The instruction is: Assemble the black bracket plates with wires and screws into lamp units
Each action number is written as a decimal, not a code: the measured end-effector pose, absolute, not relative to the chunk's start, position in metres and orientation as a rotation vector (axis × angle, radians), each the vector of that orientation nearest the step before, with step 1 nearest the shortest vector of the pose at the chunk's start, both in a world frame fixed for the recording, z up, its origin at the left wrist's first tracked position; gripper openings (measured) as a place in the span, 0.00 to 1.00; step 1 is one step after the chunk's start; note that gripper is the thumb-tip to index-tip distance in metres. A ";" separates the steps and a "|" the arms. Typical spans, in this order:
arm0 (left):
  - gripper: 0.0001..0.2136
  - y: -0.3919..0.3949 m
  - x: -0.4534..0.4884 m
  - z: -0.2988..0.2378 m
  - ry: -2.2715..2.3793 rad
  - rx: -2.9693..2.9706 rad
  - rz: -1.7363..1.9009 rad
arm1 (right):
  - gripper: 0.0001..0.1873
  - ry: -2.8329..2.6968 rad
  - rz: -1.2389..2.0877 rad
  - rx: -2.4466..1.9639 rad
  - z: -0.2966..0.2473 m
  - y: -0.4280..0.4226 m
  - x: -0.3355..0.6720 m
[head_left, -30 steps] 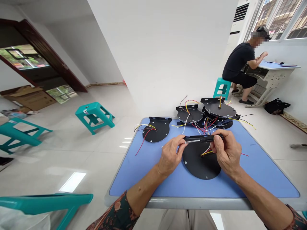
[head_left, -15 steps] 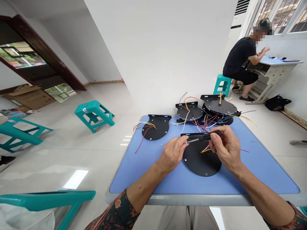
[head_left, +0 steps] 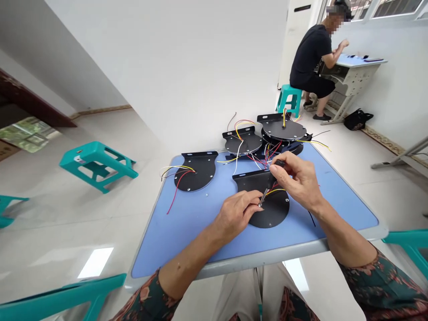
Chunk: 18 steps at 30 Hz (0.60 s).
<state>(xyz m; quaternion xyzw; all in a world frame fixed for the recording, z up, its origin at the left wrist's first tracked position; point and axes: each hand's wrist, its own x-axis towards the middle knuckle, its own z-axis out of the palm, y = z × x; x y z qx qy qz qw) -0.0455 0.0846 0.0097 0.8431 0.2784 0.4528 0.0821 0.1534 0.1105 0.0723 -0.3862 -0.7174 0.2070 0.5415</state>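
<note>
My right hand (head_left: 296, 180) is closed around a black-handled screwdriver (head_left: 270, 183) whose metal tip points down at the left edge of a round black plate (head_left: 270, 209) lying on the blue table (head_left: 187, 227). My left hand (head_left: 239, 214) pinches something tiny at the screwdriver tip; I cannot make out what. Red and yellow wires come out of the plate under my right hand. The plate's bracket end (head_left: 250, 178) lies toward the back.
Another black plate with loose wires (head_left: 195, 171) lies at the table's left. A stack of several wired plates (head_left: 267, 133) sits at the back. Teal stools (head_left: 96, 162) stand on the floor. A person in black (head_left: 309, 55) sits at a desk far right.
The screwdriver swung from level between both hands to tip-down at the plate's edge. My left hand dropped to the plate. The camera view shifted so the table appears further left.
</note>
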 end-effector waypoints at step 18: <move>0.21 0.073 -0.044 0.002 0.459 2.676 1.002 | 0.16 -1.751 0.372 -1.072 0.052 0.074 0.171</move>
